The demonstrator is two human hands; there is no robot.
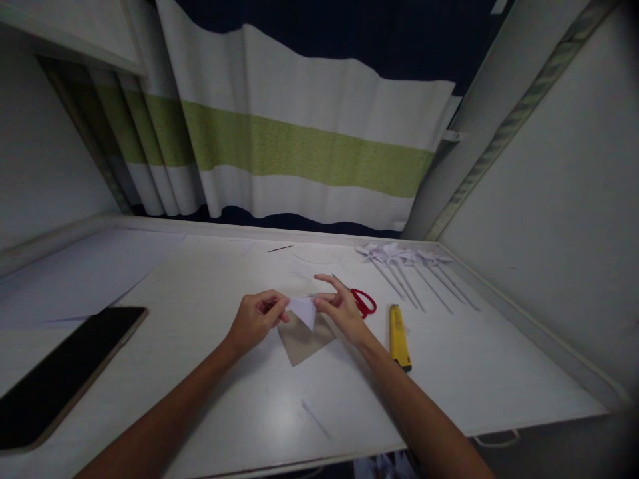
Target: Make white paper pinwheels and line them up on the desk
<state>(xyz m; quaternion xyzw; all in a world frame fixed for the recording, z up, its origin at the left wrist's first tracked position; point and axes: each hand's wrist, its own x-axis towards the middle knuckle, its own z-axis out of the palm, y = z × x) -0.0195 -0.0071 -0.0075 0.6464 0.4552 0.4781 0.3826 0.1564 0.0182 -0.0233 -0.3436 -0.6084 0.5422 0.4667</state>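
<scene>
A small white piece of folded paper is held between my two hands, its point hanging down. My left hand pinches its left corner between thumb and fingers. At the right corner, the thumb and a finger of my right hand grip it, while the index finger stretches out to the left. Below the paper, a grey-brown square card lies on the white table. Red-handled scissors rest just right of my right hand, partly hidden by it.
A yellow cutter lies right of my right forearm. Several white paper pinwheels on sticks are at the back right. On the left are a dark tablet and large white sheets. A thin dark stick lies near the back edge.
</scene>
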